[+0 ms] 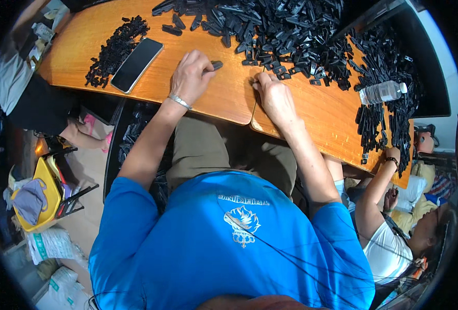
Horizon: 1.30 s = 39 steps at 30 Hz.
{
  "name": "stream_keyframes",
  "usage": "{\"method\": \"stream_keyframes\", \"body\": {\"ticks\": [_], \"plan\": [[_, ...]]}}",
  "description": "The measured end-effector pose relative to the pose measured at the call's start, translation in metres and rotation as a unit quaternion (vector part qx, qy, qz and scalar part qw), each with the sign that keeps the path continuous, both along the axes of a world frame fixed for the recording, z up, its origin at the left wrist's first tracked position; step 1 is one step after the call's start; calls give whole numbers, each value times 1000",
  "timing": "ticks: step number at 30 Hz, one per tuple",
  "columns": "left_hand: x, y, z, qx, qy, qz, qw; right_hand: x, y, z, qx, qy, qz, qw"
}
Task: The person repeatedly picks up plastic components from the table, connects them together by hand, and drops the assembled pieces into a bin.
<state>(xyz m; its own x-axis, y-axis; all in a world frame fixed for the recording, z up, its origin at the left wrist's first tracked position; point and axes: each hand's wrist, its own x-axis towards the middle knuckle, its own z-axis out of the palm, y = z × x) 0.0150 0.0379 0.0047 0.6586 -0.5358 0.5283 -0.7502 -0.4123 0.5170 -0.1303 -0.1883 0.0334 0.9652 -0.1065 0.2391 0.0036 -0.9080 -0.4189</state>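
My left hand (190, 73), with a silver band at the wrist, is closed over the wooden table (223, 95). A small black plastic piece (217, 65) sticks out between its thumb and fingers. Just right of the seam between the table's boards, my right hand (274, 95) is bent in a pinch. A small dark bit shows at its fingertips, too small to name. Beyond both hands spreads a large heap of black plastic parts (285, 36), its near edge close to my right fingers. Left of my left hand lies a smartphone (137, 65) with a dark screen.
A pile of smaller black parts (116, 49) sits beside the phone. On the right, a clear plastic bottle (383, 92) lies on more black parts, near a co-worker's hand (392, 153). Another person stands at the left. A yellow chair (35, 204) holds a grey cloth.
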Motion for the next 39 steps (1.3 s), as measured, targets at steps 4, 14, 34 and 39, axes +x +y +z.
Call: {"method": "stream_keyframes", "body": {"ticks": [4,14,34,39], "plan": [[-9,10,-1,4,-13,-53,998,9,-3,-6,-17,-11,22,1000],[-21,26,-10,-5,6,57,998,27,19,13,-69,61,27,995],[-10,25,-17,-25,103,92,990,105,44,-18,6,-106,230,968],[-17,47,-6,50,155,56,985,87,45,-19,15,-75,235,969]]}}
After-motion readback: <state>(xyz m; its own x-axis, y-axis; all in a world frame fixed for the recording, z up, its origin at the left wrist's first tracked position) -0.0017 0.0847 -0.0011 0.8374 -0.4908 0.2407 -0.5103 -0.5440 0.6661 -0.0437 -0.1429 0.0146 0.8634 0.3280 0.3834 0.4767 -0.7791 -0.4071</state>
